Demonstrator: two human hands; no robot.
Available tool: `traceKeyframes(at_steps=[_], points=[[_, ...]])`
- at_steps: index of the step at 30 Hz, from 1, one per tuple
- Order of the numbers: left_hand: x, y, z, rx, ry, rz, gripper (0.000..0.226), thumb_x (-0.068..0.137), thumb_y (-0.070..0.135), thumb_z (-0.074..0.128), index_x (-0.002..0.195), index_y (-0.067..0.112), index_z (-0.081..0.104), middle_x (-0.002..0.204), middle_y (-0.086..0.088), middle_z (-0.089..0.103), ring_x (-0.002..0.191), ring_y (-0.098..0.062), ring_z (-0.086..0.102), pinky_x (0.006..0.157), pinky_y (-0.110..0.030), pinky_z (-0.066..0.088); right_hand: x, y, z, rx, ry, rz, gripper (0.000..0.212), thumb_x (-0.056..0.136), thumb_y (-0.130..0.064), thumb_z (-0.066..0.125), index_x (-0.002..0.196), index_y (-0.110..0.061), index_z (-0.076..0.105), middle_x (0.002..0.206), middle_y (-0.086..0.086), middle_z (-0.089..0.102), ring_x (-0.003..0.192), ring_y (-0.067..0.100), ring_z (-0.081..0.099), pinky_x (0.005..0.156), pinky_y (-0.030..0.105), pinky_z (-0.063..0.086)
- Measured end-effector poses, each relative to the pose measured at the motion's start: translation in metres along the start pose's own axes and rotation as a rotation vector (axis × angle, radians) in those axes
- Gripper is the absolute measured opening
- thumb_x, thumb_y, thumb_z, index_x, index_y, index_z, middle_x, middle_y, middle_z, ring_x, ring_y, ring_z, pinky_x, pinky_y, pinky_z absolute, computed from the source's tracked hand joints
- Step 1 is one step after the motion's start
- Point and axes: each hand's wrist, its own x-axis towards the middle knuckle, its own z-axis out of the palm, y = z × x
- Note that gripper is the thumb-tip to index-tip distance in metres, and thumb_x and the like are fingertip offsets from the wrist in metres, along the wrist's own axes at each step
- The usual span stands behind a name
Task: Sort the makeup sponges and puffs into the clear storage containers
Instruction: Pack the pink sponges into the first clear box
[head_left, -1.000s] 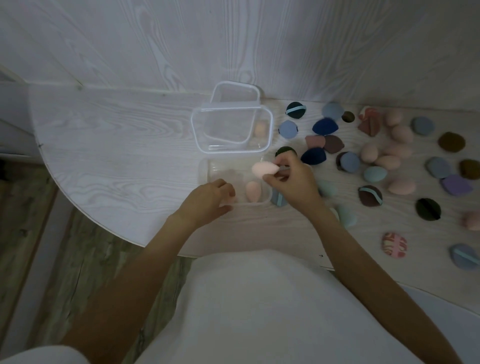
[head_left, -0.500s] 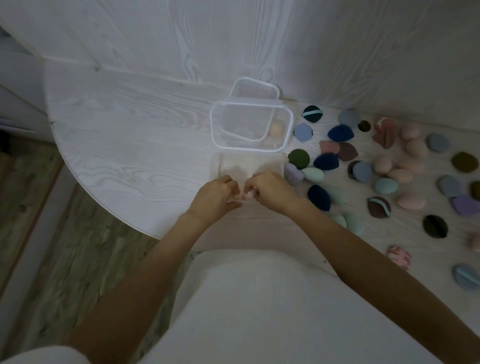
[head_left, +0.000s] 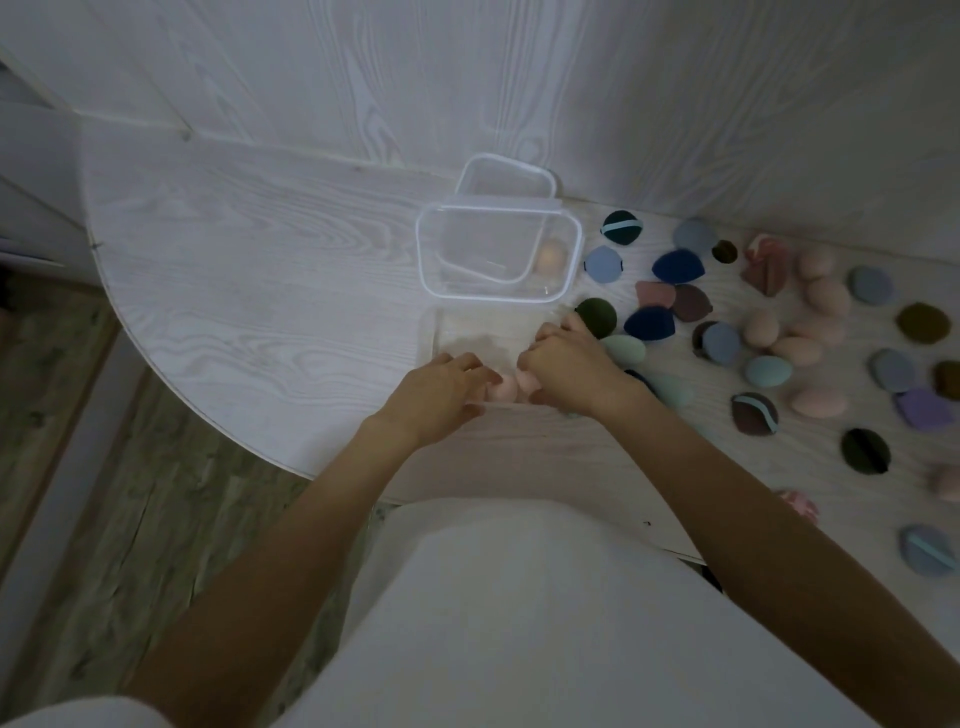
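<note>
Pale wood-grain table (head_left: 249, 291) against matching plank wall (head_left: 571, 78); both hands, left (head_left: 441, 397) and right (head_left: 569, 371), curled together around pink sponges (head_left: 511, 387).

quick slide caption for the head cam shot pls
Both hands, left and right, settle pink sponges in the near clear container; unsorted puffs wait alongside.

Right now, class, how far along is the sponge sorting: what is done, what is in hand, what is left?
Barely begun. Done: one peach sponge appears to sit inside the tall clear container. In hand: both hands, left and right, settle two pink sponges at the near edge of the low clear tray. Left: dozens of sponges and puffs lie loose on the table.
</note>
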Motion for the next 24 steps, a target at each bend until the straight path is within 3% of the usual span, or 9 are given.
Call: traceKeyframes(at_steps=[2,4,7,10,14,17,20,22,24], points=[[-0.002,0.000,0.000,-0.001,0.010,0.001,0.042,0.090,0.029,0.058,0.131,0.029,0.049,0.132,0.005,0.047,0.113,-0.020,0.046,0.083,-0.034,0.046,0.005,-0.001,-0.004,-0.006,-0.038,0.052,0.028,0.074,-0.044,0.068,0.079,-0.025,0.048,0.086,0.001,0.048,0.097,0.028,0.044,0.085,0.044,0.044],[-0.003,0.000,0.001,0.010,0.017,-0.005,0.042,0.090,0.029,0.057,0.131,0.029,0.050,0.133,0.005,0.047,0.114,-0.020,0.046,0.080,-0.034,0.046,0.009,-0.001,-0.006,0.010,-0.039,0.064,0.027,0.076,-0.042,0.068,0.073,-0.026,0.046,0.085,0.003,0.047,0.096,0.029,0.042,0.081,0.047,0.046],[-0.003,0.001,0.004,0.023,0.039,-0.023,0.040,0.091,0.031,0.057,0.130,0.030,0.050,0.132,0.005,0.048,0.114,-0.020,0.047,0.076,-0.033,0.045,0.000,0.000,-0.003,0.079,0.008,0.061,0.024,0.082,-0.044,0.057,0.066,-0.026,0.058,0.086,0.004,0.053,0.097,0.026,0.040,0.086,0.044,0.040],[-0.002,0.001,0.006,0.058,0.055,-0.032,0.041,0.091,0.033,0.056,0.131,0.031,0.049,0.132,0.005,0.048,0.113,-0.020,0.048,0.074,-0.034,0.046,-0.012,-0.004,-0.005,-0.022,0.102,0.039,0.033,0.088,-0.046,0.049,0.081,-0.022,0.071,0.091,-0.002,0.060,0.100,0.022,0.039,0.085,0.037,0.025],[-0.004,0.004,0.012,0.099,0.099,-0.049,0.041,0.091,0.032,0.055,0.131,0.028,0.048,0.130,0.003,0.049,0.111,-0.021,0.049,0.067,-0.033,0.045,-0.020,-0.014,0.000,-0.093,0.215,0.109,0.020,0.084,-0.037,0.060,0.077,-0.024,0.072,0.078,-0.005,0.064,0.090,0.020,0.045,0.076,0.034,0.019],[-0.006,0.006,0.016,0.107,0.151,-0.059,0.041,0.090,0.029,0.056,0.131,0.027,0.049,0.127,0.001,0.051,0.109,-0.022,0.051,0.064,-0.034,0.045,-0.023,-0.013,0.000,0.110,0.222,0.177,0.017,0.084,-0.039,0.060,0.081,-0.029,0.073,0.076,-0.005,0.064,0.093,0.018,0.043,0.079,0.033,0.019],[-0.006,0.005,0.017,0.100,0.178,-0.041,0.042,0.090,0.028,0.057,0.131,0.027,0.049,0.127,0.001,0.052,0.107,-0.022,0.052,0.061,-0.031,0.042,-0.029,-0.003,-0.010,0.312,0.210,0.098,0.023,0.088,-0.041,0.056,0.088,-0.026,0.074,0.081,-0.002,0.066,0.095,0.017,0.042,0.082,0.034,0.028],[-0.007,0.002,0.016,0.084,0.210,-0.010,0.042,0.087,0.024,0.062,0.128,0.025,0.053,0.122,-0.001,0.056,0.101,-0.025,0.056,0.058,-0.031,0.043,-0.036,0.009,-0.017,0.479,0.368,0.078,0.020,0.089,-0.032,0.057,0.090,-0.020,0.074,0.078,0.001,0.068,0.089,0.017,0.046,0.076,0.032,0.036],[-0.010,-0.001,0.017,0.058,0.259,0.028,0.042,0.078,0.017,0.071,0.119,0.020,0.061,0.110,-0.005,0.063,0.087,-0.028,0.061,0.054,-0.032,0.048,-0.039,0.027,-0.024,0.632,0.555,0.177,0.018,0.090,-0.022,0.058,0.097,-0.013,0.071,0.079,0.002,0.067,0.079,0.017,0.052,0.069,0.031,0.044]])
